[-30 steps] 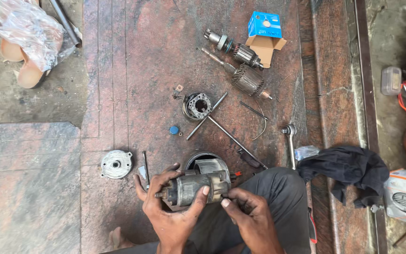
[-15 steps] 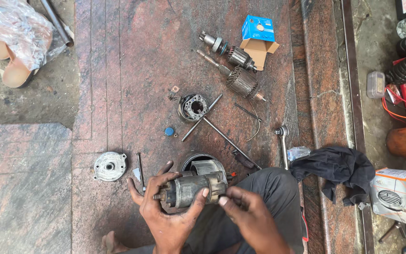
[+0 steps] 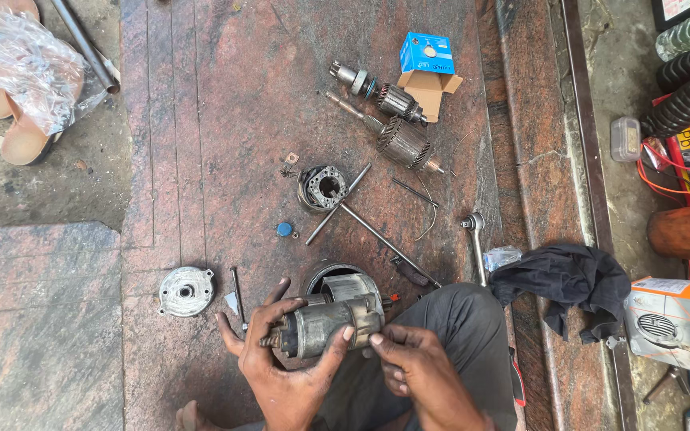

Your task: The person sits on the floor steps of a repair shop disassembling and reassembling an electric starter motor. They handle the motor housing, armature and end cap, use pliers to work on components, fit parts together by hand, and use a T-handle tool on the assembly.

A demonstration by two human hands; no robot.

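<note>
My left hand [image 3: 277, 371] cradles a grey metal starter solenoid cylinder [image 3: 325, 326] from below, thumb on its right end. My right hand [image 3: 413, 371] pinches at the cylinder's right end with its fingertips. Just behind the cylinder a round motor housing [image 3: 343, 281] stands on the stone slab. Farther off lie a brush holder ring [image 3: 323, 187], two long bolts [image 3: 377, 233], an armature [image 3: 402, 144] and a drive gear shaft [image 3: 377, 92].
A round end cap [image 3: 185, 290] lies at the left, a small blue cap [image 3: 283, 229] near it. A ratchet handle [image 3: 477, 239], a black rag [image 3: 569, 279], a blue and brown box [image 3: 426, 68] and a plastic bag [image 3: 25, 60] lie around. My knee [image 3: 457, 319] is at the bottom.
The view has shifted slightly. My hands have kept hold of the cylinder and the right fingers have moved a little at its end.
</note>
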